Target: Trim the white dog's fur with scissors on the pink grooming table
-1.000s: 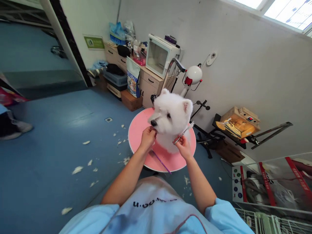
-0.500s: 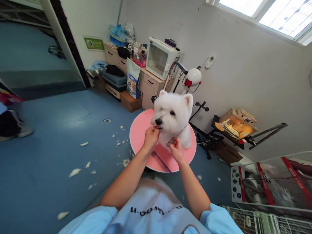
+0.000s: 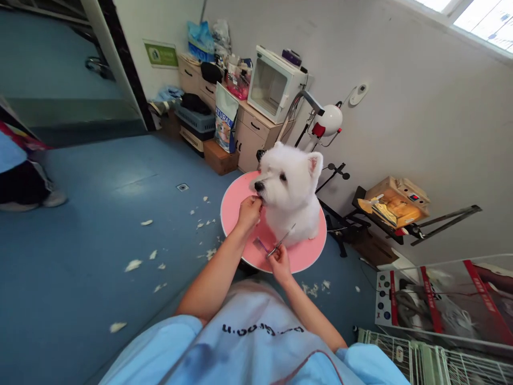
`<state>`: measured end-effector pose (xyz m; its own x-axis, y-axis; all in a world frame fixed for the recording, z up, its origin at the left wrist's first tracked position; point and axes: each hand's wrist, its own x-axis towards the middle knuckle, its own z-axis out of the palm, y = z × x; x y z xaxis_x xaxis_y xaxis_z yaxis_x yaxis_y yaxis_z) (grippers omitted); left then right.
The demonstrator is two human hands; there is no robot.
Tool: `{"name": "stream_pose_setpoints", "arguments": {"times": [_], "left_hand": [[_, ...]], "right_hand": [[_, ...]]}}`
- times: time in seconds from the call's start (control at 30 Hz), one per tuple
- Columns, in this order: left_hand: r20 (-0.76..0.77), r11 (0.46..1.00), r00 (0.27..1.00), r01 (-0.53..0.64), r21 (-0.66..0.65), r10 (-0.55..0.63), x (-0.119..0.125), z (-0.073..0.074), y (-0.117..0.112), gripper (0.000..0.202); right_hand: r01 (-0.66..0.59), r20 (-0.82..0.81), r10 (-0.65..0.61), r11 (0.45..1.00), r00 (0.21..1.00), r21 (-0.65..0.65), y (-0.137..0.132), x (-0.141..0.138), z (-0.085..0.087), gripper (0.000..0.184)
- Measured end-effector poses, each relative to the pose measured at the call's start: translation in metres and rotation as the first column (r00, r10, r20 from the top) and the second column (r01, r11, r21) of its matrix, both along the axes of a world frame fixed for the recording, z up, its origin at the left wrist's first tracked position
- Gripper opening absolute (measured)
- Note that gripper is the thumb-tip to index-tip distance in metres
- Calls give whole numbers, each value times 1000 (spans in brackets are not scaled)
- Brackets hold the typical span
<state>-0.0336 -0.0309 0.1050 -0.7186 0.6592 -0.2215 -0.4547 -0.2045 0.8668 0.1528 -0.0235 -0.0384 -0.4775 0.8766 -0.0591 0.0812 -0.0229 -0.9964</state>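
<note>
A fluffy white dog [image 3: 296,184] sits on a round pink table [image 3: 233,206], its muzzle turned toward the left. Just under its chin, my left hand [image 3: 249,212] is closed in a pinch at the chin fur; the fingertips are partly hidden against the muzzle. My right hand [image 3: 280,261] grips a pair of scissors [image 3: 285,235] near the table's front edge. The blades point up and to the right, in front of the dog's chest. Beside the scissors lies a comb with a purple handle [image 3: 261,245], partly covered by the right hand.
White fur tufts [image 3: 133,265] are scattered over the blue floor. Behind the dog stand a dryer on a stand [image 3: 331,120] and a cabinet [image 3: 251,141]. A wire crate [image 3: 425,355] is at lower right. Another person's legs [image 3: 28,184] show at far left.
My right hand and the scissors have moved down, away from the dog's neck toward the table's front edge. My left hand stays at the chin. The view has shifted slightly.
</note>
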Motion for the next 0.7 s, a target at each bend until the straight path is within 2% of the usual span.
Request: {"name": "stream_pose_setpoints", "arguments": {"times": [0.17, 0.4, 0.6, 0.7], "left_hand": [[-3, 999, 999, 37, 23, -37, 2, -4, 3, 13], [37, 999, 999, 39, 11, -39, 10, 2, 8, 11], [59, 998, 997, 48, -37, -46, 13, 5, 9, 11], [12, 999, 1000, 28, 22, -28, 20, 0, 11, 11]], "right_hand": [[-136, 160, 131, 990, 978, 24, -20, 21, -22, 34], [-294, 301, 256, 951, 919, 90, -6, 35, -35, 31], [-475, 384, 409, 875, 828, 93, 12, 31, -41, 28], [-557, 430, 467, 824, 773, 106, 20, 20, -40, 23]]}}
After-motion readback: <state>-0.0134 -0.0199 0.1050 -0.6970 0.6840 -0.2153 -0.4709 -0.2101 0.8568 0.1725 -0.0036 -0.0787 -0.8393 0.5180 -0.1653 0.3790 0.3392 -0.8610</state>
